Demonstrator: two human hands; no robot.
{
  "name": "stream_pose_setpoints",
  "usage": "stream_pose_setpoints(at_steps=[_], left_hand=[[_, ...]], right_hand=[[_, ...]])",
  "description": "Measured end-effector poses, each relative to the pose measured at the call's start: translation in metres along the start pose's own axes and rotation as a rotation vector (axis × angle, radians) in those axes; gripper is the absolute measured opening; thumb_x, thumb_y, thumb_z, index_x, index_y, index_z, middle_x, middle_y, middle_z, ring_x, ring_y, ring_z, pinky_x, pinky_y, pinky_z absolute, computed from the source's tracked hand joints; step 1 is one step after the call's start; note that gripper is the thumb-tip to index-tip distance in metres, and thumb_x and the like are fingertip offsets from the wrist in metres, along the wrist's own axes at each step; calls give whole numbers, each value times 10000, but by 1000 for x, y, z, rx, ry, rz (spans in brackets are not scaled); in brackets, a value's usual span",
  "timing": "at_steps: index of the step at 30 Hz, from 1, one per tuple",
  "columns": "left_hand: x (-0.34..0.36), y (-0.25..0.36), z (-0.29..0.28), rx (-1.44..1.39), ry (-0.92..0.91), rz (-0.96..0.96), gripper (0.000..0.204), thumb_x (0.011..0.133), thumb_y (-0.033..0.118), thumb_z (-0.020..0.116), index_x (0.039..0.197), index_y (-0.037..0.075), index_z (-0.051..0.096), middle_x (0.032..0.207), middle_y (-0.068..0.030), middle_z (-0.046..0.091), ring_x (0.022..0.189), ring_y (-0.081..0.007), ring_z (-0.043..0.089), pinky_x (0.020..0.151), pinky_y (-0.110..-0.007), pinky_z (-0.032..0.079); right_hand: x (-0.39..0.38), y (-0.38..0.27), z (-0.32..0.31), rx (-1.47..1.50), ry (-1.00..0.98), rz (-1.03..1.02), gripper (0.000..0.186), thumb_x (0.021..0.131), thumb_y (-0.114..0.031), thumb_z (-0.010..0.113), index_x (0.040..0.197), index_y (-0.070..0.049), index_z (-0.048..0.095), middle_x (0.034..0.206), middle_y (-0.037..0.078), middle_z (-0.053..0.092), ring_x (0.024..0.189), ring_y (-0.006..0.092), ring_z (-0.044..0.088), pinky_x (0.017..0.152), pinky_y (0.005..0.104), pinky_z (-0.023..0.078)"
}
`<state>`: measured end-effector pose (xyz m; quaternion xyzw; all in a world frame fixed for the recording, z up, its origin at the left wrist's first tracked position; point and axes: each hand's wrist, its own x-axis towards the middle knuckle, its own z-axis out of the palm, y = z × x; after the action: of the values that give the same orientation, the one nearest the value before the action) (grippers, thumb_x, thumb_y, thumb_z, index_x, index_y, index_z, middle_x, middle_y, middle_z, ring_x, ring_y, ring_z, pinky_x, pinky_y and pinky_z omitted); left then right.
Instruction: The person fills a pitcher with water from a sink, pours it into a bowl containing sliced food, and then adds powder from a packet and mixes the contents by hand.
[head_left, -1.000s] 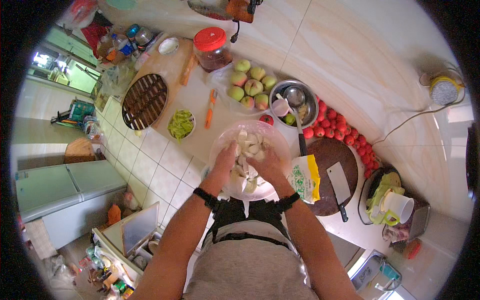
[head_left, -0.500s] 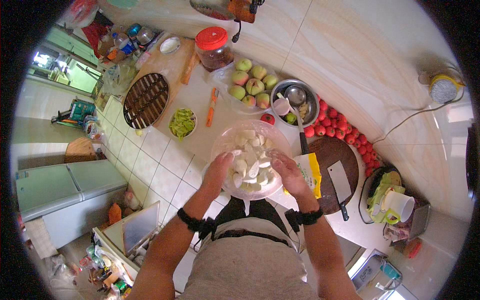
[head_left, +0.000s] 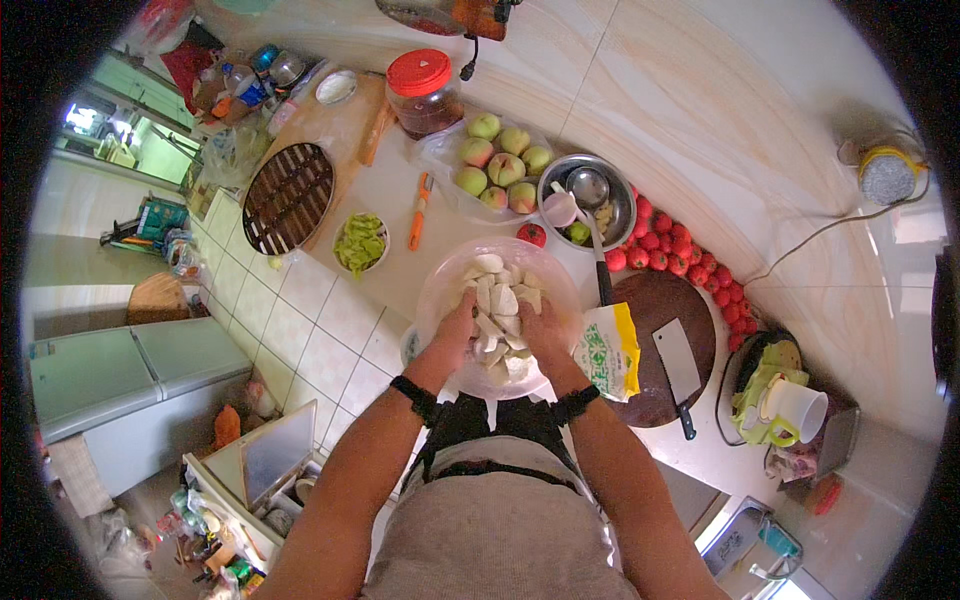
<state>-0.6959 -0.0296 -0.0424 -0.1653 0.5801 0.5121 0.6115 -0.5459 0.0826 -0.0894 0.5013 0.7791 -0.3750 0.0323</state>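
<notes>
A translucent pinkish bowl stands at the counter's edge in front of me, filled with pale, chunky cut pieces that look dusted with white powder. My left hand reaches into it from the left, and my right hand from the right. Both press in against the pieces, and their fingers are mostly hidden among them. Right of the bowl lies a white and yellow packet, partly on a round dark chopping board that bears a cleaver.
Behind the bowl are a tomato, a tray of peaches and a steel bowl holding a ladle. Many red tomatoes line the wall. Farther left are an orange-handled peeler or knife, green leaves and a red-lidded jar.
Both hands have lowered from above the bowl's sides into the pieces and come closer together. The pieces have shifted and heaped toward the middle.
</notes>
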Motion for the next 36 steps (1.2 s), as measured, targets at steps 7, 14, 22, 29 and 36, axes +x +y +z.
stream_pose_setpoints(at_steps=[7,14,22,29,36], left_hand=[[-42,15,-16,2,-180,109,606,1125,530,396,1525,85,483,1416,-125,622,1203,-233,656,996,-484,566],[-81,16,-31,203,-171,382,547,1169,375,318,1536,-13,436,1467,-156,578,1306,-281,594,1136,-435,481],[-81,-6,-4,-162,-54,6,605,1122,457,435,1552,32,409,1429,-159,576,1246,-305,634,1047,-474,532],[6,-44,-24,-171,24,45,787,1041,710,430,1541,104,457,1404,-185,619,1241,-364,628,1067,-508,507],[-30,-20,-3,-271,-109,60,744,1040,704,442,1467,100,527,1378,-120,622,1190,-294,650,1014,-482,536]], right_hand=[[-21,-27,-32,858,-371,113,639,1064,-315,570,1575,35,413,1485,127,589,1313,232,569,1134,334,428],[-42,-22,-85,724,-378,-88,572,1112,-373,510,1542,3,483,1542,201,547,1430,292,505,1217,372,360],[-26,-1,-28,291,-206,-63,568,1103,-354,506,1501,49,471,1469,211,575,1350,301,541,1162,396,399],[-40,-43,11,246,-111,78,532,1042,-362,545,1442,-13,519,1484,315,497,1325,465,537,1115,522,429],[-32,28,29,597,-181,-100,610,1088,-371,510,1575,-23,391,1551,137,492,1377,310,525,1119,454,478]])
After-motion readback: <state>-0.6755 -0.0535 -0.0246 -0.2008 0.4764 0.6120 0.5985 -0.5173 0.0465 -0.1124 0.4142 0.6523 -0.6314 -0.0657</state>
